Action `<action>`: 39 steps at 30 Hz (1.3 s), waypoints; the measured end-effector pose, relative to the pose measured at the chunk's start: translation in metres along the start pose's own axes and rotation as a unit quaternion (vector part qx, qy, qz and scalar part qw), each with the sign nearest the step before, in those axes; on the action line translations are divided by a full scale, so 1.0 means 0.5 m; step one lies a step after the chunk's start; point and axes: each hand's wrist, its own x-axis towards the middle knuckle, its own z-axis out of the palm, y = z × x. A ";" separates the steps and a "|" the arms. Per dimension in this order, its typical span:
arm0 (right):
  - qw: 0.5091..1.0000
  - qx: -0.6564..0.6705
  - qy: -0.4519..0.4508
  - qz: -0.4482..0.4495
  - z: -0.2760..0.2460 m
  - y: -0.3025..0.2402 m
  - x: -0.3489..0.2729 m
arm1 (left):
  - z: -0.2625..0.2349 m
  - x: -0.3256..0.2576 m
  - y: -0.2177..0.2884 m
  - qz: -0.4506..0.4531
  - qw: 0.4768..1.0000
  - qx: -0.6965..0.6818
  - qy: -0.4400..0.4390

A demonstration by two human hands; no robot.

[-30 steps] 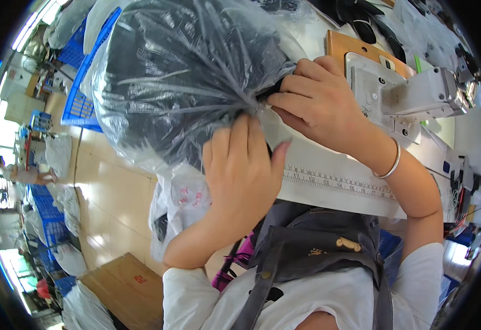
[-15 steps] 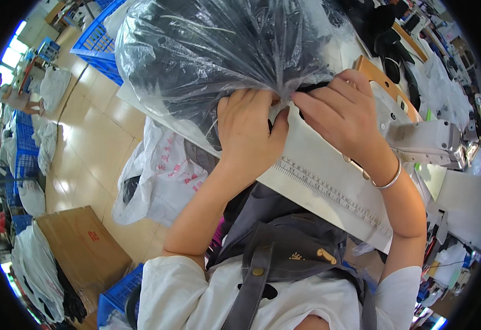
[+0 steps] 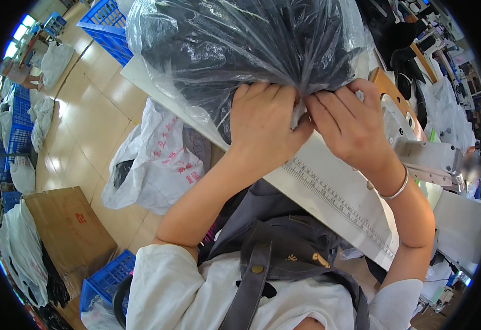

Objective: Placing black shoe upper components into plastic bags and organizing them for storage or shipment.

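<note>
Clear plastic bag (image 3: 240, 49), contents black; white table (image 3: 328, 192) edged with a black ruler scale. White sack (image 3: 152, 165) with red print; blue crates (image 3: 108, 22); brown cardboard box (image 3: 67, 231). Grey apron (image 3: 273, 247) over white shirt (image 3: 180, 291); silver bangle (image 3: 397, 190).

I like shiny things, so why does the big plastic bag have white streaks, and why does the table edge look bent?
Head view: light glints off the creased clear plastic bag that the left hand and right hand pinch; the fisheye lens bends the white table edge and darkens the picture's corners.
</note>
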 end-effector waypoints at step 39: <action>0.999 -0.042 -0.001 0.000 0.031 0.000 0.008 | -0.016 0.000 0.004 0.047 0.998 0.040 -0.014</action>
